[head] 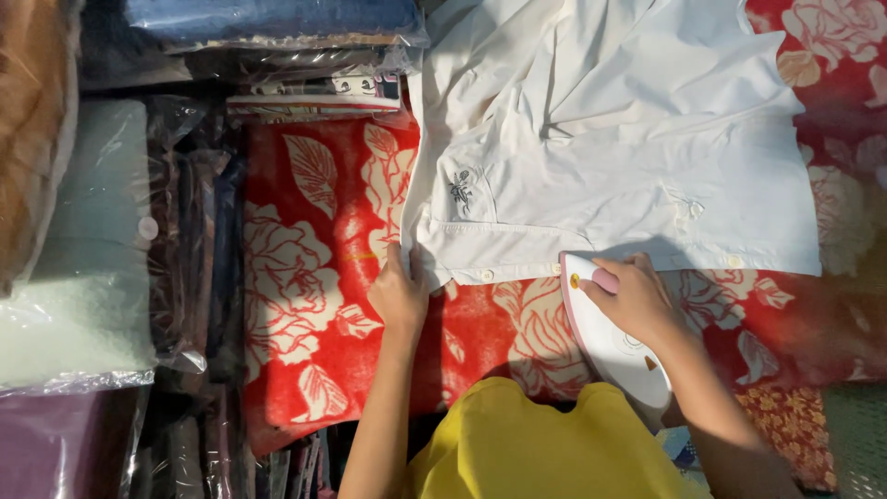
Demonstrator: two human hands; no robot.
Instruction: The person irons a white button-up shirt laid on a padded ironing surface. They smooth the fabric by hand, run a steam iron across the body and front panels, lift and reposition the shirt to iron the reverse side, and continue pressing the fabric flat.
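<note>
A white shirt (610, 157) with a small dark embroidered mark on its pocket lies spread on a red blanket with cream flowers (314, 277). My left hand (399, 294) pinches the shirt's near left corner and holds it down. My right hand (633, 300) grips the handle of a white and pink iron (614, 346), whose tip rests at the shirt's buttoned near edge. My yellow top (536, 453) fills the bottom middle.
Stacks of folded clothes in clear plastic bags (92, 277) line the left side. More bagged clothes (277, 28) lie at the top left. A dark red flowered cloth (832, 305) continues to the right.
</note>
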